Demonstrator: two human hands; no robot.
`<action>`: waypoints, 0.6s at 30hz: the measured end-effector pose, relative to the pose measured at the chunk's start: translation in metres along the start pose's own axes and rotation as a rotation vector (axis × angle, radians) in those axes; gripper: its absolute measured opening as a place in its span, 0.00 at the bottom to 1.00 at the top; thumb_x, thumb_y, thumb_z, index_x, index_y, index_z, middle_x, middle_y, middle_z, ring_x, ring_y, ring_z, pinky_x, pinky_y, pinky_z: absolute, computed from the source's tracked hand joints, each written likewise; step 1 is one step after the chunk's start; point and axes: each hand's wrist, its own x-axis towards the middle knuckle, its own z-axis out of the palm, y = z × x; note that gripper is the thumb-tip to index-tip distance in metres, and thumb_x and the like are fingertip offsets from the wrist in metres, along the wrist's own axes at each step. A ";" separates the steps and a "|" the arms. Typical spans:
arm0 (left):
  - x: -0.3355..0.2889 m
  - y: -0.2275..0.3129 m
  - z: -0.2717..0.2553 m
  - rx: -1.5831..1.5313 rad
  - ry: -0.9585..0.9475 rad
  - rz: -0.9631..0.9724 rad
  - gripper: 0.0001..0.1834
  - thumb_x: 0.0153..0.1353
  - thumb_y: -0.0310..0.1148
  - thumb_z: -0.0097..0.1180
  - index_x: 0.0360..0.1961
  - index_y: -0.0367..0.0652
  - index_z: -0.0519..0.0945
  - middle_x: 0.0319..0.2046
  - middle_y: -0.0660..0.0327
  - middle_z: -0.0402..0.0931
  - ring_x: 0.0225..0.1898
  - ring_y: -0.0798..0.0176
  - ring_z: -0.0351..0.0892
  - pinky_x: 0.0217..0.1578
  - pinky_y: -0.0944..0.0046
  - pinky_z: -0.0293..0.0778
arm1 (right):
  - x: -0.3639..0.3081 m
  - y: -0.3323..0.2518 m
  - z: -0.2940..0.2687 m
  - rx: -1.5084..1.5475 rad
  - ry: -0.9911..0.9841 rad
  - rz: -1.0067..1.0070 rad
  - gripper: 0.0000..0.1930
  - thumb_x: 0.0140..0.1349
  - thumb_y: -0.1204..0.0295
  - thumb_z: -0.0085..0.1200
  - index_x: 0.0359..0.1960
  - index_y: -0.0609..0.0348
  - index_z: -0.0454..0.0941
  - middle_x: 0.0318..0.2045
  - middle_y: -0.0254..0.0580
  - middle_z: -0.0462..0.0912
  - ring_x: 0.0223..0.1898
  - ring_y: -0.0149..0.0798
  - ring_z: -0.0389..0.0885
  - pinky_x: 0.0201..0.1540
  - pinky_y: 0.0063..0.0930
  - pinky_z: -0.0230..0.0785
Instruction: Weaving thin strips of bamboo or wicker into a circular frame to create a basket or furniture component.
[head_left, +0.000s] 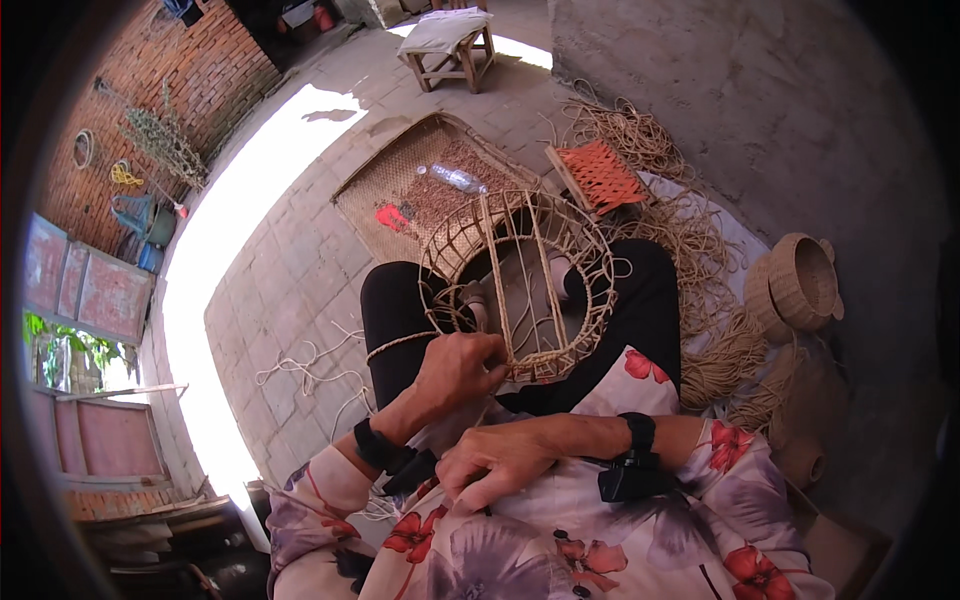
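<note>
A round open basket frame (610, 300) of thin rods wound with tan cord rests between my knees, with straight bars crossing its opening. At its near left rim, my left hand (460, 362) is closed in a pinch on a tan cord (400, 343); a length of the cord runs left over my dark trouser leg. Lower down, in front of my floral shirt, my right hand (498, 462) has its fingers curled in. What that hand holds, if anything, is hidden. A black strapped device sits on each of my wrists.
Beyond the frame lies a woven mat (375, 190) with small brown pieces, a clear bottle (458, 179) and a red item (393, 217). To the right are heaped cords (690, 250), an orange woven seat (600, 175) and woven baskets (805, 275). A stool (450, 50) stands farther off.
</note>
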 end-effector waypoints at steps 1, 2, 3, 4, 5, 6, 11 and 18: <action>-0.001 0.000 0.000 0.013 0.015 0.029 0.08 0.51 0.33 0.65 0.32 0.44 0.83 0.27 0.59 0.83 0.31 0.52 0.85 0.33 0.56 0.78 | -0.005 -0.005 0.001 -0.010 -0.014 0.036 0.15 0.65 0.63 0.56 0.31 0.67 0.78 0.31 0.46 0.80 0.40 0.45 0.76 0.45 0.37 0.68; -0.002 -0.002 0.001 0.025 0.029 0.058 0.08 0.51 0.33 0.64 0.32 0.45 0.82 0.27 0.59 0.83 0.30 0.51 0.84 0.33 0.55 0.78 | -0.013 -0.012 0.000 -0.149 0.094 -0.035 0.15 0.64 0.63 0.57 0.31 0.66 0.78 0.32 0.47 0.81 0.41 0.45 0.77 0.46 0.37 0.68; -0.003 -0.003 0.001 0.053 0.045 0.102 0.07 0.51 0.32 0.64 0.32 0.45 0.81 0.26 0.59 0.81 0.29 0.51 0.84 0.31 0.55 0.78 | -0.026 -0.020 -0.004 -0.310 0.185 -0.081 0.15 0.64 0.62 0.57 0.31 0.65 0.78 0.32 0.48 0.81 0.43 0.45 0.78 0.47 0.37 0.68; -0.004 -0.006 0.002 0.080 0.061 0.145 0.07 0.51 0.32 0.64 0.32 0.45 0.80 0.25 0.59 0.80 0.28 0.50 0.83 0.30 0.54 0.77 | -0.038 -0.027 -0.010 -0.471 0.275 -0.127 0.14 0.64 0.62 0.58 0.31 0.63 0.79 0.33 0.48 0.82 0.44 0.45 0.78 0.48 0.38 0.69; -0.005 -0.008 0.003 0.112 0.088 0.185 0.07 0.51 0.31 0.64 0.31 0.45 0.79 0.25 0.59 0.79 0.27 0.50 0.82 0.28 0.53 0.77 | -0.050 -0.031 -0.022 -0.592 0.452 -0.089 0.13 0.64 0.63 0.58 0.30 0.62 0.79 0.33 0.48 0.82 0.42 0.44 0.81 0.45 0.37 0.71; -0.005 -0.009 0.007 0.142 0.102 0.202 0.08 0.53 0.33 0.64 0.32 0.46 0.78 0.24 0.59 0.78 0.26 0.50 0.82 0.26 0.53 0.76 | -0.062 -0.034 -0.038 -0.713 0.630 -0.050 0.13 0.65 0.63 0.58 0.29 0.60 0.79 0.34 0.48 0.83 0.39 0.43 0.83 0.43 0.37 0.72; -0.005 -0.012 0.022 0.273 0.222 0.315 0.11 0.55 0.36 0.64 0.33 0.46 0.74 0.22 0.60 0.72 0.21 0.54 0.78 0.20 0.54 0.72 | -0.081 -0.010 -0.093 -0.028 0.994 0.536 0.11 0.63 0.72 0.52 0.46 0.63 0.74 0.36 0.46 0.84 0.22 0.32 0.82 0.20 0.23 0.73; -0.005 -0.016 0.026 0.331 0.306 0.376 0.11 0.52 0.30 0.64 0.27 0.46 0.71 0.19 0.61 0.68 0.18 0.55 0.76 0.17 0.55 0.70 | -0.065 0.028 -0.104 0.303 0.868 0.662 0.31 0.59 0.79 0.46 0.66 0.69 0.58 0.36 0.51 0.82 0.21 0.35 0.83 0.17 0.26 0.74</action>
